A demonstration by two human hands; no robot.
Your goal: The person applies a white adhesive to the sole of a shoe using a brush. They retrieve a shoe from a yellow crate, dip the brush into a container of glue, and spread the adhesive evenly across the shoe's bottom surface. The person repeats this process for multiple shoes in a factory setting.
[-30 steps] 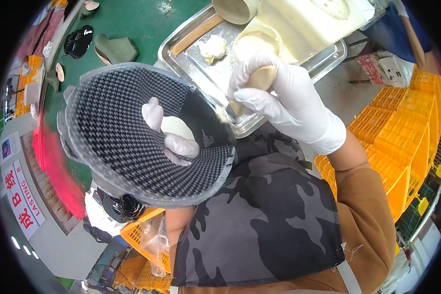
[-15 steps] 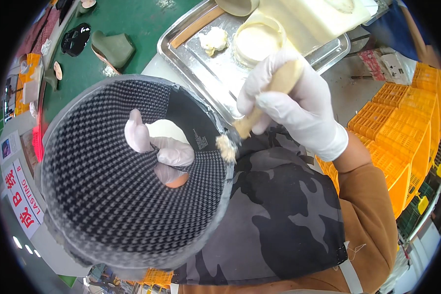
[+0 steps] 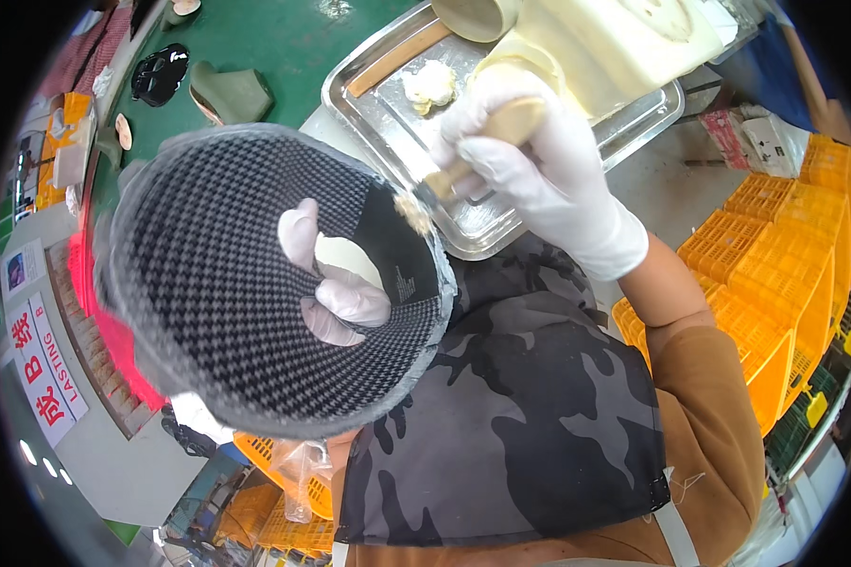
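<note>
A wide tube that looks like a boot upper (image 3: 255, 227) hangs before me, its black and grey houndstooth lining facing me and its rim pale grey and ragged. My left hand (image 3: 350, 300), in a white glove, shows through the opening at its far end. Thumb and fingers there pinch the fabric; the rest of that hand is hidden. My gloved right hand (image 3: 548, 180) is closed round the wooden handle of a brush (image 3: 515, 121). Its pale bristles touch the inside of the right rim, by a plain black panel.
Behind my right hand lies a metal tray (image 3: 477, 241) with a tub of cream paste (image 3: 515, 66), a whitish lump (image 3: 429, 87) and a wooden stick (image 3: 397, 59). Olive shoe-shaped pieces (image 3: 232, 93) rest on the green table (image 3: 284, 47). Orange crates (image 3: 738, 250) are stacked at right.
The upper has tilted and shifted, its lower rim now higher. My right hand has moved left and up, carrying the bristles farther up the right rim. My left fingers have moved slightly right.
</note>
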